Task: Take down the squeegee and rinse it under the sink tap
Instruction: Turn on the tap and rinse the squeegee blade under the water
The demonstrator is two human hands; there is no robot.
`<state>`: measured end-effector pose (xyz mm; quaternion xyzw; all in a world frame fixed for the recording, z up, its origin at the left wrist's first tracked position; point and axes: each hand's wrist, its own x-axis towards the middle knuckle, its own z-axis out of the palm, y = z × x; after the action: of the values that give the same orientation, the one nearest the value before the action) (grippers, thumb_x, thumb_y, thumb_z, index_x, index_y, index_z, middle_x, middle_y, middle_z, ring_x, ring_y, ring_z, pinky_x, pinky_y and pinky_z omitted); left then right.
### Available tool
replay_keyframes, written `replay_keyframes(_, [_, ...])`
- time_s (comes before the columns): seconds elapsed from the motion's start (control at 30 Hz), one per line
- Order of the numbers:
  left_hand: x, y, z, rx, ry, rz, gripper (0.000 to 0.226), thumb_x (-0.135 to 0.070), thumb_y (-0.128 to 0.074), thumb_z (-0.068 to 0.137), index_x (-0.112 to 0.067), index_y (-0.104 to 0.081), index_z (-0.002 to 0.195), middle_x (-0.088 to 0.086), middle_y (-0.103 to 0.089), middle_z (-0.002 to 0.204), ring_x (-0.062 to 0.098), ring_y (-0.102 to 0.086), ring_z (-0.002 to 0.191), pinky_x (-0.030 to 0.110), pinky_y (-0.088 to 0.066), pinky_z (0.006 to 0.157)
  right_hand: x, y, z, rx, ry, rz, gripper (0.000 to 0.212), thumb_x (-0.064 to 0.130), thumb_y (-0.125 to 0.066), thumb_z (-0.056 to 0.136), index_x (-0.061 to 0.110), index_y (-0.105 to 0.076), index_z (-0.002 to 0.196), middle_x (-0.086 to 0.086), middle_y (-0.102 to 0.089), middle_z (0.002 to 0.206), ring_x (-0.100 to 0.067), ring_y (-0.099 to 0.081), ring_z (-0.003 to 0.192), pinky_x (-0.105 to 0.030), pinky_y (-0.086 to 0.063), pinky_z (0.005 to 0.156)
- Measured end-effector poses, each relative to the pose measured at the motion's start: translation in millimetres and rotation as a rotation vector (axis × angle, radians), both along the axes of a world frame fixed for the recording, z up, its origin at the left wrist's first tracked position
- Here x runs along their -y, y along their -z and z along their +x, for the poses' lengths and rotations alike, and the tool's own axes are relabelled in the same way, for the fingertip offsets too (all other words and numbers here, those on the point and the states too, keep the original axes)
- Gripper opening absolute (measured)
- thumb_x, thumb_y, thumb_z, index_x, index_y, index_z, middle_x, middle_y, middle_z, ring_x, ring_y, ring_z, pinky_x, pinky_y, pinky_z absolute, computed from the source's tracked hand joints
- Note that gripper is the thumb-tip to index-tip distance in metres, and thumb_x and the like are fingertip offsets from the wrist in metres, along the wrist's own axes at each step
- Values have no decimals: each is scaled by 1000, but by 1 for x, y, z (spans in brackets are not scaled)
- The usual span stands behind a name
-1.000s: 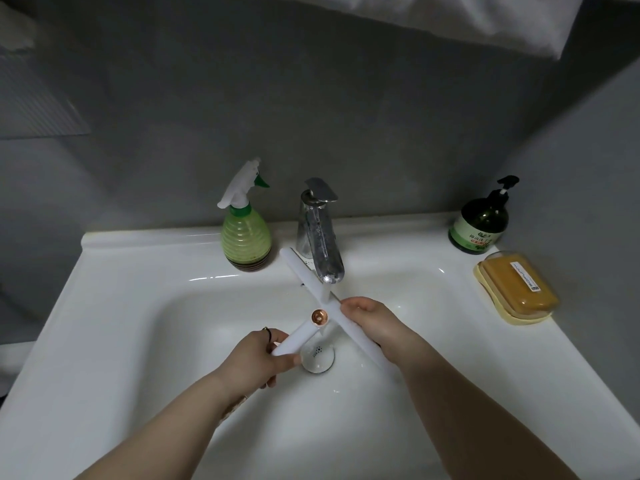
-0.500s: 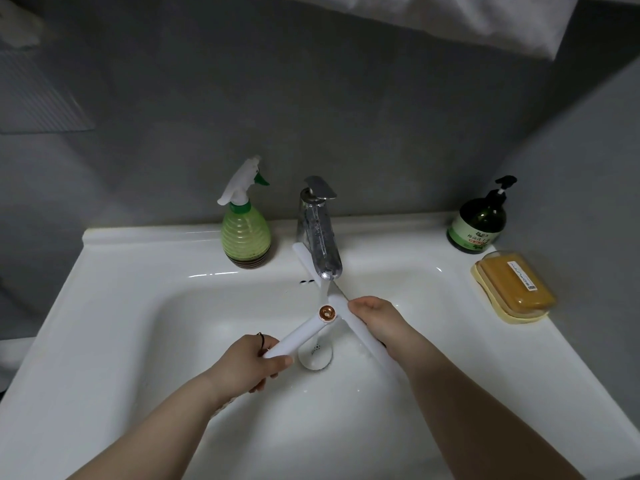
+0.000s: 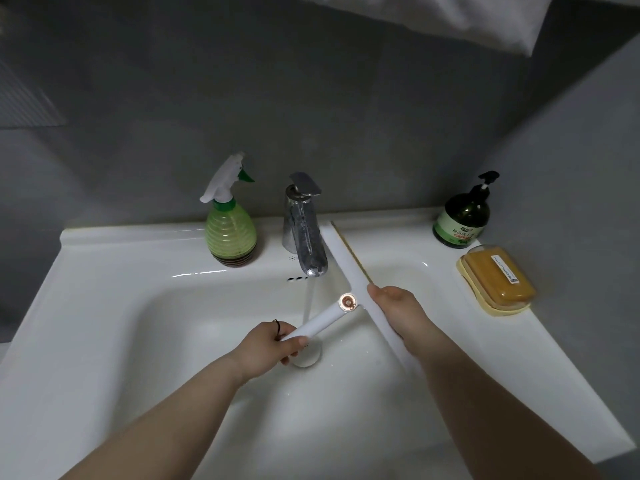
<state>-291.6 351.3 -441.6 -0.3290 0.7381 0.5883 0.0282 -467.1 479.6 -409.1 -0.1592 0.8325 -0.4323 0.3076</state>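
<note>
Squeegee (image 3: 343,259) farther right, in right hand (image 3: 398,315)

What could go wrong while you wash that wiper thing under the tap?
The water stream falls by the handle, not the blade, so the blade of the squeegee might stay dirty. Its far end is close beside the tap and could bump it. Water might make the handle slip from the left hand.
</note>
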Motion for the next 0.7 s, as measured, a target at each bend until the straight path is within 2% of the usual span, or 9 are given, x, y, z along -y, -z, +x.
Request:
replay_keyframes(0.07, [3,-1,-7,-30,-8,14,22,-15,-57,88,-23,-60,68,-6,-58,67,5,-53,57,2,-40,51,-3,-1,-2,-5,24,-30,39,36,-50,88,13,-39,58,-1,-36,61,-14,-32,55,-27,-27,54])
replay_keyframes(0.13, [7,-2,-14,-53,-18,8,19,-14,-55,90,-18,-60,72,-2,-56,72,13,-50,68,14,-40,64,-3,-1,-4,5,45,-45,37,37,-48,89,12,-43,61,0,-38,61,-14,-34,56,-27,-28,55])
replay_keyframes(0.2, [11,-4,-22,-62,-11,-8,14,-13,-53,91,-13,-59,78,-1,-54,74,18,-47,78,20,-37,69,-3,-1,-7,15,71,-53,35,37,-47,89,10,-47,66,-1,-40,63,-14,-36,58,-27,-29,55])
replay_keyframes(0.3, [11,-7,-33,-92,1,28,13,-13,-49,93,-10,-61,97,-6,-54,72,14,-50,77,12,-39,68,-6,-1,-15,19,107,-55,34,38,-48,89,9,-51,71,-6,-44,68,-16,-40,61,-27,-31,57])
replay_keyframes(0.4, [8,-7,-40,-86,10,86,24,-16,-43,96,-11,-61,112,-6,-54,70,4,-47,62,0,-38,51,-10,0,-23,27,129,-77,32,37,-50,88,8,-53,73,-12,-46,75,-21,-43,70,-29,-34,66])
replay_keyframes(0.5, [10,-8,-44,-35,-1,87,24,-17,-41,96,-19,-65,99,-3,-53,64,6,-41,51,12,-35,46,-11,0,-28,35,129,-90,35,37,-51,88,11,-50,64,-10,-44,70,-21,-41,68,-29,-33,67])
replay_keyframes(0.63, [17,-8,-43,-41,-20,171,33,4,-35,90,-6,-66,97,5,-60,75,9,-53,59,10,-42,55,-12,0,-34,21,150,-103,36,35,-51,88,12,-49,60,-11,-46,72,-21,-42,70,-29,-33,69])
replay_keyframes(0.7, [23,-5,-39,13,-9,105,30,-9,-36,95,-10,-66,89,6,-60,75,15,-51,67,13,-40,63,-14,-1,-39,6,163,-93,36,36,-50,88,10,-50,64,-12,-46,73,-22,-42,71,-29,-34,68])
